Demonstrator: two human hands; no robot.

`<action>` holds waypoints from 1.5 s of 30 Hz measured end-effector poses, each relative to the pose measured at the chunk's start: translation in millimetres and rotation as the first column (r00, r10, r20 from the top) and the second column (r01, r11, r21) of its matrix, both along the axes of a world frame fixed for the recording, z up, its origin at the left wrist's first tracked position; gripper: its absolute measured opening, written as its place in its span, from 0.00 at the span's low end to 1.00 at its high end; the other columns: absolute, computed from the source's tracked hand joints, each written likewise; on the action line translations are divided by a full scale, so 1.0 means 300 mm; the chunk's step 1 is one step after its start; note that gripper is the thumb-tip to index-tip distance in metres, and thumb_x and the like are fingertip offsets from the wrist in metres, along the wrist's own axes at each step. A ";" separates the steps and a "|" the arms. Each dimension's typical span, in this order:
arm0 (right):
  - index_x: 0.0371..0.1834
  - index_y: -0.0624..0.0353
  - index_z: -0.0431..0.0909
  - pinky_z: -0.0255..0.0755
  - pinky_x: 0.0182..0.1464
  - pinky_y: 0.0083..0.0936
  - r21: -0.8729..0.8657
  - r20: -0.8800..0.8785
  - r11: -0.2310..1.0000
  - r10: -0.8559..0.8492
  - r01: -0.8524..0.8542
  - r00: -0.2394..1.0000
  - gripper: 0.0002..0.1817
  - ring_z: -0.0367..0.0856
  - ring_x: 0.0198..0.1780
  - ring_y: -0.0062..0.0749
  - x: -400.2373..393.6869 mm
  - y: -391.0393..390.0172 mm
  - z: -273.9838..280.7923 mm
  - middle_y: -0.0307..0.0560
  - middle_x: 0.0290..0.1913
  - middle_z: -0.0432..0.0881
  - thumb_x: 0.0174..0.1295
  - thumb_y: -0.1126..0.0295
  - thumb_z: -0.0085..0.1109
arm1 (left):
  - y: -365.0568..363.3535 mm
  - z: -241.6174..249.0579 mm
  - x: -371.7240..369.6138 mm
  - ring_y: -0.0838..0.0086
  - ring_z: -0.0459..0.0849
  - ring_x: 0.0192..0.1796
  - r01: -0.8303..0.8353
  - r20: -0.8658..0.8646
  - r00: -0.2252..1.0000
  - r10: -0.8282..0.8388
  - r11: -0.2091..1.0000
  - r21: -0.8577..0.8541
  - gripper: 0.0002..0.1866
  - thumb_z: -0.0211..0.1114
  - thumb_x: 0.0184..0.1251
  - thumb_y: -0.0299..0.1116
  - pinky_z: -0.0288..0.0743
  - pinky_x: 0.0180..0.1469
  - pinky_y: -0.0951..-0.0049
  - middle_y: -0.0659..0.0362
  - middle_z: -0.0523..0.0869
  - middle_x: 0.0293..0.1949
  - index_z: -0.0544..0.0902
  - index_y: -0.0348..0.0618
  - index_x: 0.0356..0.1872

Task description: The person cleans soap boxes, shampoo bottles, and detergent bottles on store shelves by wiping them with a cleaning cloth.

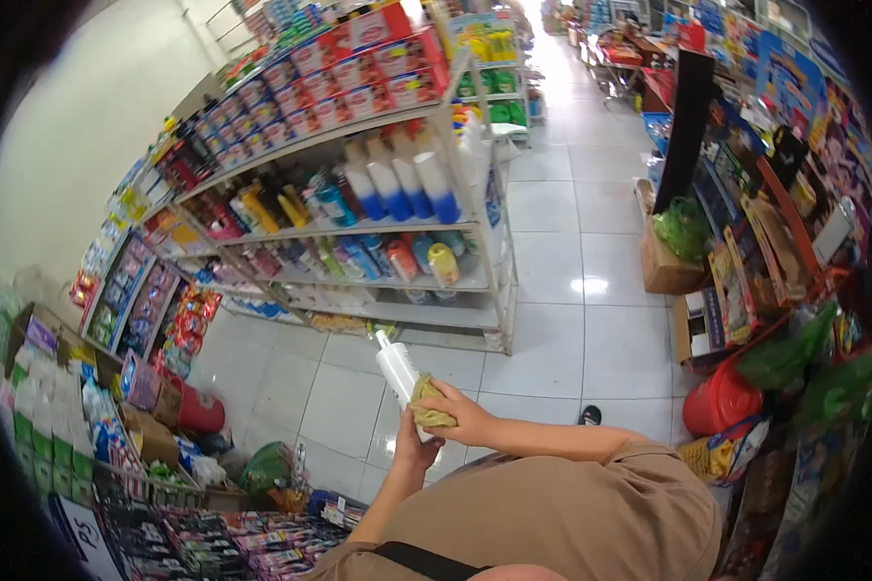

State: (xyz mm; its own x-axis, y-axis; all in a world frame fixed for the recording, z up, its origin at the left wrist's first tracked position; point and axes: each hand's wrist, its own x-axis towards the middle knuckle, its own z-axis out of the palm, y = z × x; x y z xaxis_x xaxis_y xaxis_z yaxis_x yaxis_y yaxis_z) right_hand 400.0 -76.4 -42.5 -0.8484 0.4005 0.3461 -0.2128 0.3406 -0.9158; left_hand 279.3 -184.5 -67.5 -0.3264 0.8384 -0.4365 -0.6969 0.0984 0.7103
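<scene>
A white bottle (395, 370) with a narrow white top is tilted in front of my body. Around its lower part, my left hand (415, 443) is closed. My right hand (460, 411) grips a crumpled yellow-green cloth (428, 401) and presses it against the bottle's side. The bottle's base is mostly hidden by my hands and the cloth.
A metal shelf rack (499, 290) ahead holds bottles and red boxes. Its lower shelf (407, 308) faces me. To the right are a cardboard box (670, 263), a red bucket (722, 399) and crowded goods. Packaged items (213, 542) hang at lower left. Tiled floor (543, 329) runs between.
</scene>
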 end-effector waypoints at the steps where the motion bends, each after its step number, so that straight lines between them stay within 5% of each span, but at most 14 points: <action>1: 0.59 0.46 0.70 0.54 0.64 0.37 0.027 -0.003 0.999 0.019 -0.019 1.000 0.28 0.56 0.65 0.57 0.042 0.040 -0.004 0.64 0.66 0.51 0.52 0.63 0.64 | 0.046 -0.020 0.027 0.67 0.76 0.51 -0.005 0.060 0.998 0.002 0.999 0.051 0.25 0.41 0.68 0.53 0.75 0.47 0.61 0.59 0.72 0.54 0.57 0.58 0.63; 4: 0.57 0.44 0.72 0.54 0.64 0.38 0.134 -0.082 0.990 -0.027 0.037 0.996 0.27 0.54 0.66 0.59 0.210 0.184 0.008 0.66 0.67 0.48 0.50 0.64 0.65 | 0.243 -0.038 0.167 0.64 0.73 0.56 -0.015 -0.082 0.996 0.026 0.991 0.133 0.27 0.34 0.70 0.54 0.71 0.54 0.64 0.58 0.72 0.55 0.59 0.51 0.63; 10: 0.56 0.43 0.74 0.53 0.65 0.39 0.168 -0.116 0.942 -0.274 0.291 0.955 0.28 0.50 0.67 0.63 0.592 0.484 0.054 0.71 0.67 0.43 0.47 0.63 0.68 | 0.673 0.082 0.513 0.64 0.66 0.63 0.153 -0.071 0.986 -0.148 0.986 0.068 0.33 0.33 0.70 0.56 0.61 0.63 0.66 0.52 0.66 0.61 0.56 0.39 0.65; 12: 0.56 0.44 0.74 0.52 0.65 0.39 0.233 -0.141 0.874 -0.403 0.426 0.904 0.29 0.49 0.68 0.63 0.711 0.571 0.074 0.71 0.68 0.40 0.46 0.63 0.68 | 0.816 -0.074 0.553 0.68 0.66 0.62 0.308 -0.286 0.929 -0.236 0.920 0.241 0.29 0.38 0.72 0.49 0.57 0.64 0.70 0.51 0.66 0.62 0.54 0.39 0.67; 15: 0.54 0.49 0.75 0.50 0.66 0.38 0.338 -0.195 0.710 -0.589 0.618 0.784 0.29 0.46 0.69 0.62 0.880 0.732 0.179 0.70 0.69 0.35 0.44 0.64 0.69 | 0.952 0.066 0.747 0.71 0.66 0.61 0.530 -0.753 0.597 -0.278 0.841 0.109 0.28 0.42 0.73 0.41 0.57 0.63 0.74 0.53 0.66 0.61 0.51 0.38 0.68; 19: 0.53 0.53 0.76 0.49 0.66 0.38 0.368 -0.129 0.637 -0.687 0.678 0.715 0.28 0.45 0.70 0.60 1.055 0.897 0.252 0.70 0.70 0.35 0.42 0.67 0.68 | 1.027 0.124 0.943 0.75 0.67 0.57 0.619 -0.617 0.649 -0.445 0.781 0.088 0.28 0.44 0.71 0.33 0.59 0.60 0.77 0.56 0.68 0.60 0.49 0.38 0.69; 24: 0.51 0.53 0.77 0.57 0.62 0.38 0.268 -0.131 0.589 -0.762 0.763 0.634 0.26 0.58 0.63 0.57 1.080 0.966 0.171 0.66 0.68 0.48 0.44 0.69 0.66 | 1.069 0.125 0.924 0.75 0.71 0.53 0.665 -0.640 0.602 -0.478 0.743 0.070 0.28 0.46 0.69 0.34 0.62 0.57 0.77 0.54 0.72 0.57 0.53 0.40 0.68; 26: 0.50 0.55 0.77 0.60 0.59 0.36 0.119 -0.204 0.501 -0.832 0.857 0.515 0.24 0.63 0.60 0.53 1.062 0.998 0.146 0.65 0.66 0.53 0.45 0.72 0.65 | 1.084 0.108 0.857 0.73 0.74 0.52 0.739 -0.730 0.427 -0.534 0.671 -0.059 0.29 0.49 0.68 0.37 0.64 0.55 0.76 0.53 0.74 0.54 0.54 0.42 0.68; 29: 0.49 0.57 0.76 0.67 0.53 0.31 -0.146 -0.113 0.598 -0.801 0.788 0.587 0.22 0.72 0.53 0.46 1.061 1.074 0.099 0.61 0.58 0.67 0.46 0.74 0.62 | 1.122 0.122 0.798 0.69 0.77 0.49 0.773 -0.804 0.274 -0.528 0.618 -0.142 0.30 0.51 0.66 0.39 0.67 0.53 0.73 0.50 0.78 0.50 0.56 0.46 0.68; 33: 0.47 0.59 0.76 0.71 0.46 0.30 0.134 0.020 0.591 -0.804 0.795 0.594 0.20 0.77 0.43 0.43 1.092 1.192 0.107 0.55 0.44 0.77 0.47 0.75 0.62 | 1.210 0.132 0.747 0.66 0.79 0.48 0.809 -0.791 0.210 -0.575 0.557 -0.189 0.30 0.51 0.65 0.41 0.68 0.52 0.70 0.50 0.79 0.49 0.57 0.48 0.68; 36: 0.47 0.59 0.76 0.71 0.45 0.31 0.311 0.029 0.492 -0.860 0.813 0.510 0.20 0.77 0.41 0.45 1.090 1.288 0.128 0.52 0.38 0.78 0.47 0.75 0.62 | 1.327 0.168 0.725 0.65 0.79 0.49 0.793 -0.815 -0.017 -0.579 0.489 -0.364 0.30 0.51 0.65 0.41 0.68 0.53 0.70 0.51 0.79 0.50 0.57 0.47 0.68; 38: 0.46 0.59 0.76 0.70 0.46 0.32 0.414 0.068 0.431 -0.893 0.802 0.445 0.19 0.76 0.43 0.47 1.093 1.339 0.176 0.53 0.40 0.77 0.47 0.76 0.62 | 1.420 0.201 0.716 0.67 0.78 0.50 0.826 -0.789 0.015 -0.614 0.452 -0.336 0.30 0.51 0.66 0.42 0.67 0.53 0.71 0.51 0.78 0.51 0.57 0.46 0.68; 41: 0.48 0.59 0.75 0.68 0.48 0.33 0.415 -0.241 0.067 -0.954 0.907 0.181 0.20 0.74 0.49 0.48 1.084 1.466 0.217 0.55 0.45 0.75 0.48 0.77 0.60 | 1.564 0.220 0.699 0.69 0.76 0.52 0.878 -0.793 0.165 -0.586 0.454 -0.153 0.30 0.50 0.67 0.43 0.66 0.54 0.71 0.53 0.77 0.52 0.57 0.45 0.67; 45: 0.53 0.60 0.73 0.59 0.61 0.33 0.142 -0.395 0.225 -0.880 0.964 0.264 0.19 0.64 0.61 0.47 0.990 1.583 0.299 0.57 0.59 0.64 0.55 0.75 0.56 | 1.720 0.164 0.653 0.70 0.73 0.55 0.863 -0.678 0.405 -0.614 0.500 0.062 0.30 0.46 0.70 0.48 0.64 0.56 0.72 0.54 0.74 0.54 0.57 0.41 0.66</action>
